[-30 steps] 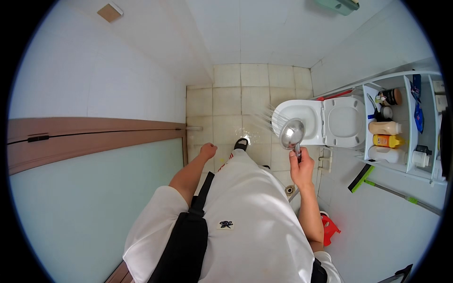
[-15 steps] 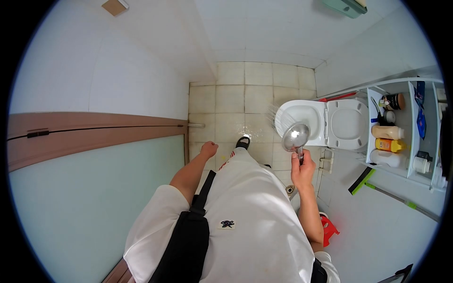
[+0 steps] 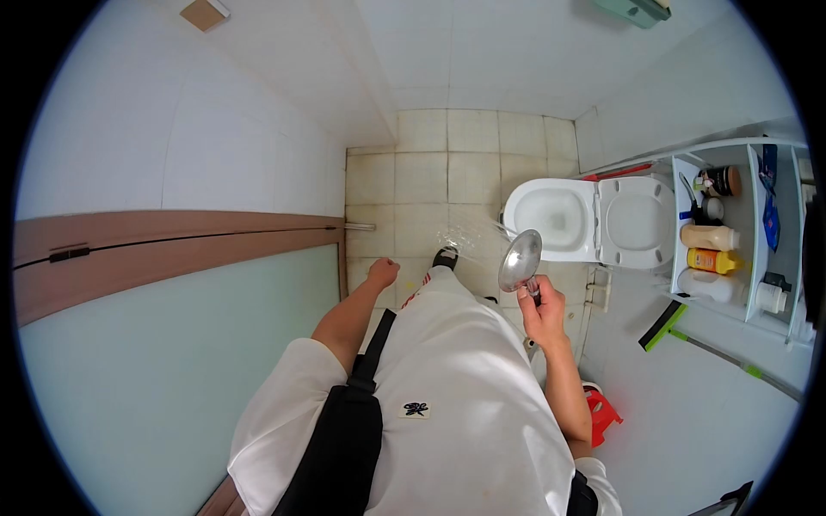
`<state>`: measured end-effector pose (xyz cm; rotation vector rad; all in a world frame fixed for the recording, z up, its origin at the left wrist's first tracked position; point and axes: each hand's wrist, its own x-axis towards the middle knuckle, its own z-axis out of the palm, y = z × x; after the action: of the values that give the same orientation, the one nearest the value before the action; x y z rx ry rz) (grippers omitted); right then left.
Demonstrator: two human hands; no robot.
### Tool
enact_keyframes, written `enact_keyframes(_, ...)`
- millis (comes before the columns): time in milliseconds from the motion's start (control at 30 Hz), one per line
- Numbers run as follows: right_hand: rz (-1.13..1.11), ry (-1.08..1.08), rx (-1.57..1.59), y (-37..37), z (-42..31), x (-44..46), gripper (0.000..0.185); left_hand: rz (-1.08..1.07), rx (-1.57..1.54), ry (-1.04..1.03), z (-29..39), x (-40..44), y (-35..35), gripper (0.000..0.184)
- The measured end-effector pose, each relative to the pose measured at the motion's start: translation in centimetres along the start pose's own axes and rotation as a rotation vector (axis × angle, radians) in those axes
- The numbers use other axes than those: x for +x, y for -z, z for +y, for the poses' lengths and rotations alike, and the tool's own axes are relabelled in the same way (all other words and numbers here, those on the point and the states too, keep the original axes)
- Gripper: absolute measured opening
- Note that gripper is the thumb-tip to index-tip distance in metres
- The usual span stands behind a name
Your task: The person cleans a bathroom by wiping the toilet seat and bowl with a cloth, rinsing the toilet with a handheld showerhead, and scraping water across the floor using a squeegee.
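My right hand [image 3: 542,316] is closed around the handle of a silver shower head [image 3: 521,260], left of and below the toilet bowl. Thin streams of water leave the shower head toward the left and land on the beige floor tiles [image 3: 422,179] near my sandal [image 3: 446,256]. The white toilet [image 3: 551,219] has its lid and seat raised. On the left, my left hand [image 3: 382,273] hangs over the floor beside the door frame, its fingers curled in with nothing visible in them.
A white shelf [image 3: 751,215] with several bottles stands at the right. Under it a green squeegee [image 3: 663,325] leans by the wall. A red object [image 3: 602,417] lies lower right. The frosted door [image 3: 181,370] is at the left; a floor drain shows beside my right wrist.
The shower head has moved left and turned, so its spray has shifted off the toilet's edge onto the floor near my foot. My left hand has hardly moved.
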<state>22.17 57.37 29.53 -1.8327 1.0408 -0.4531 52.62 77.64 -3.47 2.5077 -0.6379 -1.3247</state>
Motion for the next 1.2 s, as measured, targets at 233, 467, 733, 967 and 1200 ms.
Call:
enact_keyframes(233,0.126,-0.122,-0.054,-0.1,-0.4,-1.1,0.014,-0.158,-0.225,0.146,-0.1,2.3,-1.1,0.039)
enact_keyframes(467,0.208,-0.228,-0.057,-0.5,1.2,-3.6,0.018,-0.490,-1.122,0.246,15.4,1.8,-1.9,0.049)
enact_keyframes(733,0.332,-0.423,-0.109,-0.6,3.1,-9.0,0.024,-0.881,-1.200,0.293,29.4,-2.2,-10.6,0.048)
enact_keyframes(967,0.619,-0.627,-0.157,0.5,6.5,-18.7,0.019,-1.189,-0.634,0.259,30.3,-8.0,-20.7,0.046)
enact_keyframes(1200,1.117,-0.735,-0.245,0.2,11.9,-30.8,0.013,-1.084,-0.300,0.150,29.9,-16.3,-21.7,0.045)
